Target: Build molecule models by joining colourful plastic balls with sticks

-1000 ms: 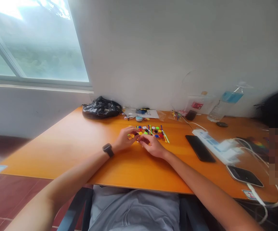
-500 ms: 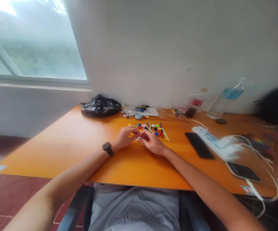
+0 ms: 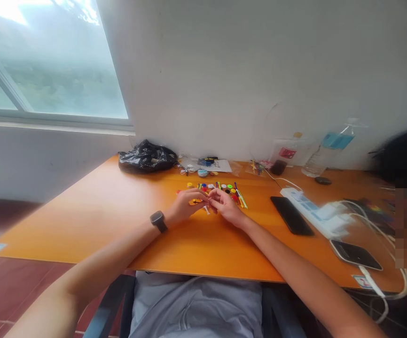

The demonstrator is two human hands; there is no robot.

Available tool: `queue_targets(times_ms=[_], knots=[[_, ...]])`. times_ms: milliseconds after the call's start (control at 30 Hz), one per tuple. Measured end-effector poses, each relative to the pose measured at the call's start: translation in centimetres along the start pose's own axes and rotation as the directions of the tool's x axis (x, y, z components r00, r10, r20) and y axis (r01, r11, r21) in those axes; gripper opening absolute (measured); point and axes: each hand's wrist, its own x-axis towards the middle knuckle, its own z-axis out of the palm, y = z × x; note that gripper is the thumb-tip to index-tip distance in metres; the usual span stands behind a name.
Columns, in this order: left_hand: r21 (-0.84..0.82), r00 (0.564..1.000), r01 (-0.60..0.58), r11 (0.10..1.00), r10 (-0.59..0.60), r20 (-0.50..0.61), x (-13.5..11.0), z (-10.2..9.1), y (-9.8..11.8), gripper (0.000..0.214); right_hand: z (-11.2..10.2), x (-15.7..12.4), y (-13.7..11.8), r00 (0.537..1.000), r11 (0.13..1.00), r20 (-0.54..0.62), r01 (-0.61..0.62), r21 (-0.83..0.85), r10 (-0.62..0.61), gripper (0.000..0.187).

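Observation:
My left hand (image 3: 185, 205), with a dark watch (image 3: 158, 219) on its wrist, is closed in a pinch over the middle of the table. Its fingertips meet those of my right hand (image 3: 227, 207), which is pinched as well. What lies between the fingers is too small and covered to name. Just below the fingertips a small white piece (image 3: 207, 210) shows; I cannot tell whether it is held or lying there. A yellow-orange piece (image 3: 194, 202) is partly hidden under my left hand. Beyond my hands lie several small coloured round pieces (image 3: 233, 191) and thin plastic sticks (image 3: 240, 197).
A black plastic bag (image 3: 147, 157) sits at the back left of the table (image 3: 83, 220). To the right are a dark phone (image 3: 291, 216), a white power strip (image 3: 311, 213) with cables, and another device (image 3: 356, 254). A clear bottle (image 3: 325, 152) stands by the wall.
My fingertips have shifted slightly to the right and remain together. My right fingers have straightened a little. The view has tilted slightly.

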Motion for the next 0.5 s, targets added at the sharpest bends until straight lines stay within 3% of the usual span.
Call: queue_targets(times_ms=[500], knots=[[0.054, 0.994, -0.084, 0.995, 0.08, 0.074, 0.1, -0.18, 0.83, 0.022, -0.02, -0.28, -0.6, 0.994, 0.994, 0.001, -0.106, 0.03, 0.106, 0.041]])
